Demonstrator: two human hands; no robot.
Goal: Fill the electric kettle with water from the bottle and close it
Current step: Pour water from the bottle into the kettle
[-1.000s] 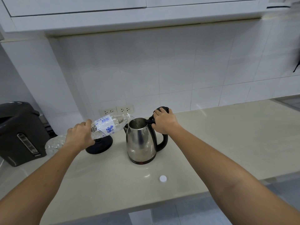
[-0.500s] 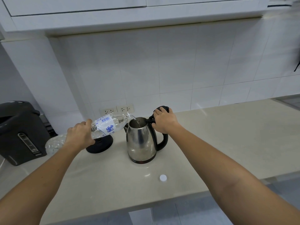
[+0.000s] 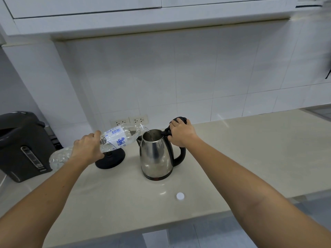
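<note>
My left hand [image 3: 87, 149] covers the middle of the bottle [image 3: 117, 140], so I cannot see how much water remains there. The bottle also hides the back of the round black base [image 3: 111, 161]. My right hand [image 3: 180, 134] hides most of the kettle [image 3: 155, 156] lid and the top of its handle. The label print is too small for me to read. The left edge cuts off the dark appliance [image 3: 23, 147]. A dark object [image 3: 328, 72] at the right edge is cut off and unidentifiable.

My two forearms are bare up to the frame edge, no sleeves showing. My left hand [image 3: 87, 149] and right hand [image 3: 180, 133] wear nothing: no rings, no watch.
</note>
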